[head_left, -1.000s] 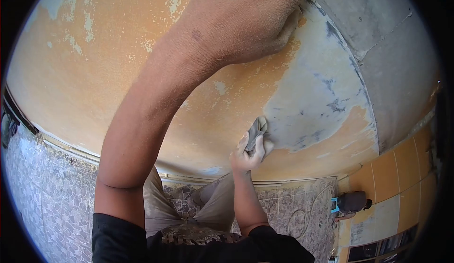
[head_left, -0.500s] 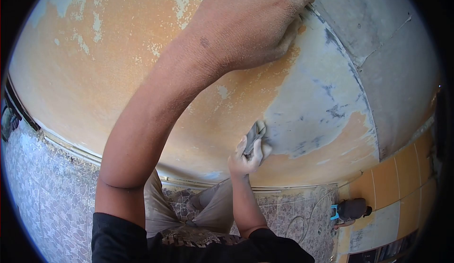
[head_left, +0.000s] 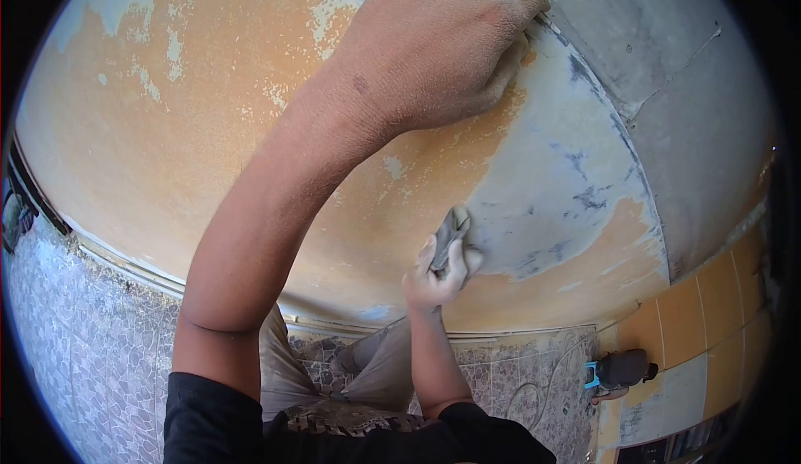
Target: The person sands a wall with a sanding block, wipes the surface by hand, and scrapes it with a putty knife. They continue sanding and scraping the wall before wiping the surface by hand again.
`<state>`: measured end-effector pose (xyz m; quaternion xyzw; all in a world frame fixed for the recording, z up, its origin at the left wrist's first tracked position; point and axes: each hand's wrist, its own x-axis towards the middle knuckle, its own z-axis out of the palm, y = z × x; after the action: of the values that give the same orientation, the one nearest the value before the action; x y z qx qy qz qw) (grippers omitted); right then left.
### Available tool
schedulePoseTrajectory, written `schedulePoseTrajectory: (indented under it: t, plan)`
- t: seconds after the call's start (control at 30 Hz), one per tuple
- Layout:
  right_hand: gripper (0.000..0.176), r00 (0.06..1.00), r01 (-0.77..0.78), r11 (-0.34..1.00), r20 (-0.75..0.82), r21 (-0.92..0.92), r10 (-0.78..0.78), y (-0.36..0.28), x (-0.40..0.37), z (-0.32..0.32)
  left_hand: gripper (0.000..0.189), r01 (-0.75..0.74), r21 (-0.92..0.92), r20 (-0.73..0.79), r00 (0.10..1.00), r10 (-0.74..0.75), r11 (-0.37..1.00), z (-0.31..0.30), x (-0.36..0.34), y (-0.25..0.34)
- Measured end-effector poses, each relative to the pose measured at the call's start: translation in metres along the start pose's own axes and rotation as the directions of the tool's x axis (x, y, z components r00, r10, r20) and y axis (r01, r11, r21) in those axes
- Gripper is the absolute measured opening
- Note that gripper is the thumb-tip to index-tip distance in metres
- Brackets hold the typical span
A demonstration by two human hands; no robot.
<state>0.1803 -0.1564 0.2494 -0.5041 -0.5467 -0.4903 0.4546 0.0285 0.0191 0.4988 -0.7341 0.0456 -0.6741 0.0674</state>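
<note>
My left hand (head_left: 442, 38) is raised against the upper wall near the edge between the orange-and-white surface and the grey one. Its fingers curl closed, and what they may hold is hidden. Lower down, my right hand (head_left: 438, 276), coated in pale dust, grips a folded grey sheet (head_left: 451, 237) between thumb and fingers, close to the wall. The wall (head_left: 250, 155) has worn orange paint with white patches and dark smudges.
Patterned stone paving (head_left: 92, 322) lies below, with a hose (head_left: 546, 389) curving over it. Another person (head_left: 622, 370) is at the lower right beside an orange-and-white wall (head_left: 684, 318). A grey wall surface (head_left: 692, 122) fills the upper right.
The grey sheet in my right hand has tilted slightly and shifted a little upward. My left hand has moved slightly to the left, still by the wall's edge.
</note>
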Motion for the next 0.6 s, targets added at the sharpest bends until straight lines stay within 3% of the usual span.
schedulePoseTrajectory:
  t: [0.1, 0.23, 0.33, 0.37, 0.43, 0.5, 0.6]
  plan:
    - [0.045, 0.999, 0.03, 1.0, 0.012, -0.003, -0.03, 0.006, -0.008, -0.002, 0.031, -0.014, 0.045, -0.035, 0.999, 0.016, 0.999, 0.002, -0.002, 0.002]
    - [0.043, 1.0, -0.009, 1.0, 0.029, 0.018, 0.008, -0.009, 0.103, 0.006, 0.03, 0.025, 0.066, -0.012, 1.0, -0.024, 0.998, 0.0, 0.001, 0.005]
    - [0.043, 0.996, -0.084, 0.99, 0.042, 0.116, 0.08, -0.012, 0.137, 0.013, 0.031, 0.061, -0.013, 0.04, 0.997, -0.06, 0.998, -0.003, 0.0, 0.006]
    - [0.046, 0.996, 0.004, 1.0, 0.089, -0.002, -0.003, -0.01, 0.132, 0.006, 0.032, 0.03, 0.002, 0.005, 1.0, -0.03, 1.0, -0.006, -0.001, 0.009]
    - [0.048, 0.998, -0.057, 0.995, -0.022, 0.079, 0.059, -0.002, 0.086, 0.006, 0.032, -0.008, 0.022, -0.035, 0.999, 0.009, 1.0, -0.009, -0.001, 0.011]
    - [0.05, 0.997, -0.019, 1.0, -0.076, 0.005, 0.019, 0.006, 0.033, -0.001, 0.033, -0.011, 0.056, -0.006, 1.0, 0.011, 0.998, -0.009, -0.001, 0.01]
    - [0.047, 1.0, 0.004, 1.0, -0.016, 0.003, -0.004, 0.009, 0.005, -0.012, 0.031, 0.032, 0.027, 0.033, 0.999, -0.033, 0.999, -0.01, 0.001, 0.01]
